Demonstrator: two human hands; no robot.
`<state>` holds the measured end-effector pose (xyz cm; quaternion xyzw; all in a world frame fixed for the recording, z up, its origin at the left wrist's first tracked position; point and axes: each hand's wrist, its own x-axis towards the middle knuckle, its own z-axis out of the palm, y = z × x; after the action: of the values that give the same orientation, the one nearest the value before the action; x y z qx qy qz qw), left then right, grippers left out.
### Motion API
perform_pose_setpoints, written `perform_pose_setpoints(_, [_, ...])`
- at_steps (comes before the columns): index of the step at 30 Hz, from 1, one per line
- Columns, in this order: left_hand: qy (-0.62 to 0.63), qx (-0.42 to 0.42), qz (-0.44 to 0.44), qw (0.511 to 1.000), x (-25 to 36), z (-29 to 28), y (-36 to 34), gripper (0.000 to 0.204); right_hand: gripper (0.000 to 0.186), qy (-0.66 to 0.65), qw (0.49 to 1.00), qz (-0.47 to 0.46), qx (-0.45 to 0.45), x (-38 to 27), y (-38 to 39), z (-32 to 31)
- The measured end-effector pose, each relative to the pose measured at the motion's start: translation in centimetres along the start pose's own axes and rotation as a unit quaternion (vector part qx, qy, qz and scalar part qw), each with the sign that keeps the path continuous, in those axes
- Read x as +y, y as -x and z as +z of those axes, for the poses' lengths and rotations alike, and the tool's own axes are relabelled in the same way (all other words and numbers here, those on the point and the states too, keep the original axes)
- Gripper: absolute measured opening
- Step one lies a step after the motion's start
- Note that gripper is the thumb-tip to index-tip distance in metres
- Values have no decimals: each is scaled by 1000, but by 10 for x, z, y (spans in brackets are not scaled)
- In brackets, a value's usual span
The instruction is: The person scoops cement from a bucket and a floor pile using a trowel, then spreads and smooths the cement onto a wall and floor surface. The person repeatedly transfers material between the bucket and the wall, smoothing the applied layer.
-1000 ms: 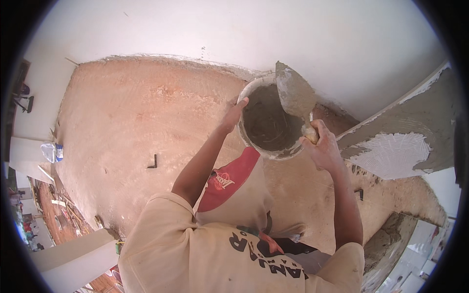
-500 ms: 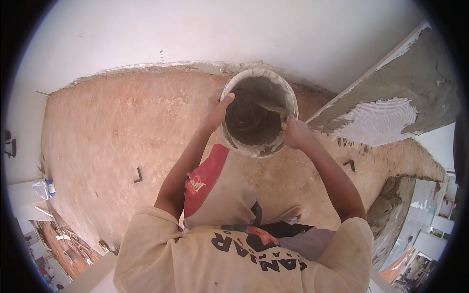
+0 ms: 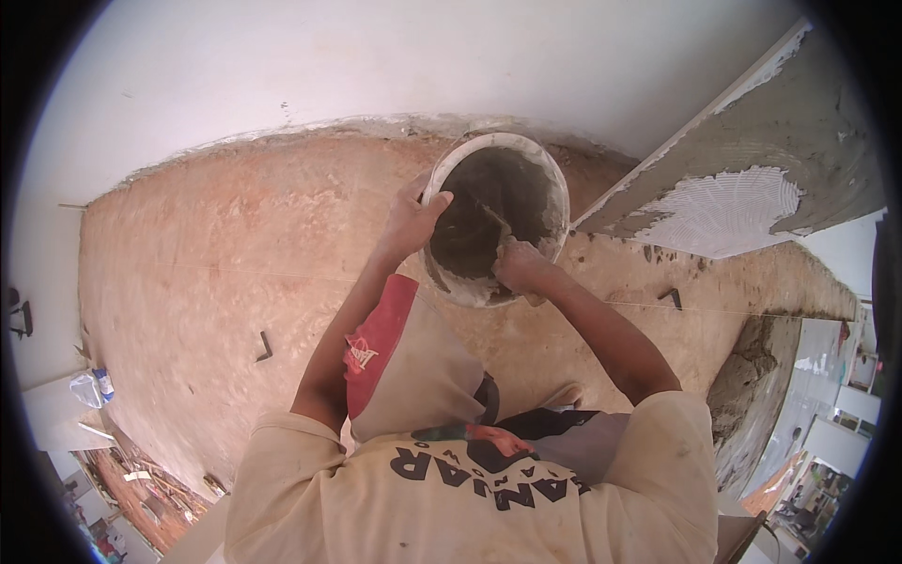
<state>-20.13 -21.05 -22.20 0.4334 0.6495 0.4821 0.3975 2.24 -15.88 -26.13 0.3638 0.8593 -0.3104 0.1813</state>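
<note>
A round bucket point(image 3: 562, 193) with a pale, mortar-smeared rim is tilted so that its mouth faces me. Grey wet mortar coats its inside. My left hand point(image 3: 416, 222) is closed on the left side of the rim, thumb over the edge. Inside the mouth, near the lower right rim, my right hand point(image 3: 523, 267) is wrapped round the handle of a trowel point(image 3: 500, 221). The trowel's neck points up and left into the bucket; its blade is mostly lost in the dark mortar.
A large tile point(image 3: 742, 202), partly spread with grey mortar, leans at the right by the white wall point(image 3: 376, 66). Black angle pieces point(image 3: 264, 346) lie on the reddish earth floor point(image 3: 216, 263). A thin string crosses the floor. Another mortar patch point(image 3: 747, 376) lies at the lower right.
My right hand, with the trowel, has moved from the bucket's right rim left and slightly down into its mouth. My left hand stays on the rim.
</note>
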Motion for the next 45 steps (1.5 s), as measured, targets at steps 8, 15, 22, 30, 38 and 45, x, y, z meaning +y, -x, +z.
perform_pose_setpoints(8, [3,8,15,1000,-15,-5,2,44,45,-38,997,-36,-63,-6,17,-40])
perform_pose_setpoints(15, [-1,-64,29,998,-2,6,3,45,45,-71,997,-4,-6,-10,9,-8])
perform_pose_setpoints(22, [-29,-69,68,995,8,8,10,46,47,-56,994,-22,-92,8,24,16])
perform_pose_setpoints(30, [-24,-89,69,993,8,20,9,47,43,-126,988,58,68,-2,16,-2])
perform_pose_setpoints(38, [-28,-86,34,995,6,17,6,46,51,23,998,-47,-38,29,36,25])
perform_pose_setpoints(45, [-44,-116,56,991,19,28,13,48,54,-51,995,66,54,9,17,1])
